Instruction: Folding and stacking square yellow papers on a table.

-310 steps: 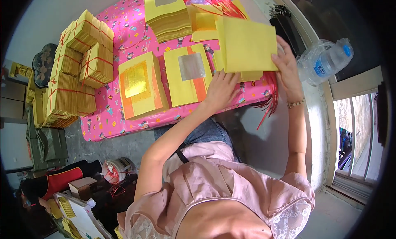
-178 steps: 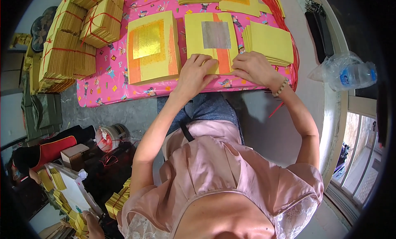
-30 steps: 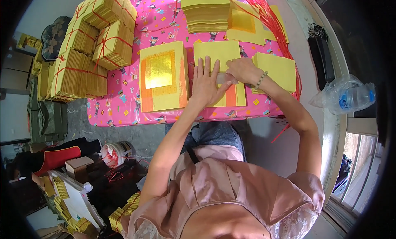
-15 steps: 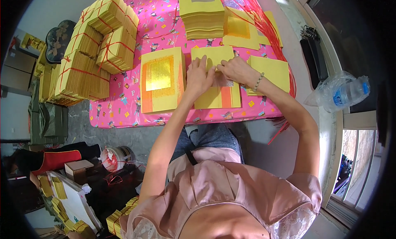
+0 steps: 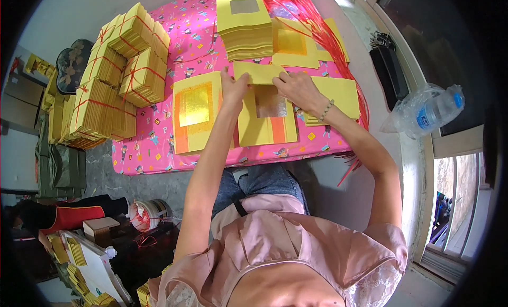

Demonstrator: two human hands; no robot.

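Observation:
Both of my hands are at the far part of a yellow paper sheet (image 5: 266, 131) that has a silver patch and orange bands. My left hand (image 5: 233, 88) grips the left end of its raised yellow flap (image 5: 259, 73), thumb and fingers closed on it. At the flap's right end, my right hand (image 5: 301, 90) has its fingers curled and pressed on the paper; a bead bracelet is on that wrist. Left of my left hand lies a stack of yellow paper (image 5: 194, 108) with a gold square. Under my right wrist is another pile of plain yellow paper (image 5: 338, 95).
Tied yellow paper bundles (image 5: 108, 77) are heaped at the table's left on a pink patterned cover (image 5: 153, 140). A tall paper stack (image 5: 245, 34) and red strings (image 5: 317, 21) are at the far side. A plastic bottle (image 5: 436, 114) lies on the ledge at right.
The flap at the sheet's far edge is now lifted and folded toward me, with a hand at each end. My left hand has shifted left and away from me. The whole view has shifted slightly.

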